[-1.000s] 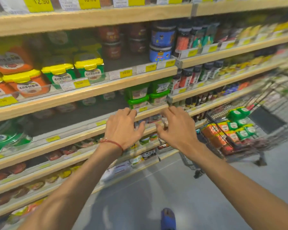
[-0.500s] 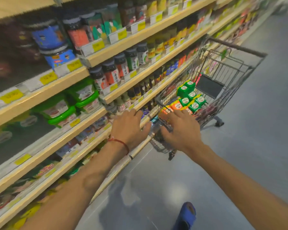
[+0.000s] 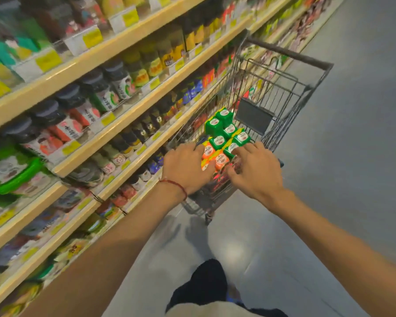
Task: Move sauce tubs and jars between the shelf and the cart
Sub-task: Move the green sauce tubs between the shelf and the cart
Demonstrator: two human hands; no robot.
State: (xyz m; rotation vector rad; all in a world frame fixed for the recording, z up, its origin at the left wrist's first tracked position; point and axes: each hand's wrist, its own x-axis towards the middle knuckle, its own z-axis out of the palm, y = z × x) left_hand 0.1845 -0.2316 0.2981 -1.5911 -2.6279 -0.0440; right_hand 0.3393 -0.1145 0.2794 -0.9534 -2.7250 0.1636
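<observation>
Tubs with orange lids [image 3: 221,160] sit in the cart [image 3: 284,92] at its near end, directly between the left hand [image 3: 188,167] and right hand [image 3: 254,171]; both hover spread-fingered, holding nothing, equally close; green-lidded tubs [image 3: 217,126] lie just beyond.

One wide-angle head view looks forward and steeply down, close above the near end of the cart [image 3: 290,53]. The shelf [image 3: 114,51] runs along the cart's left, with floor [image 3: 352,156] on its right.
</observation>
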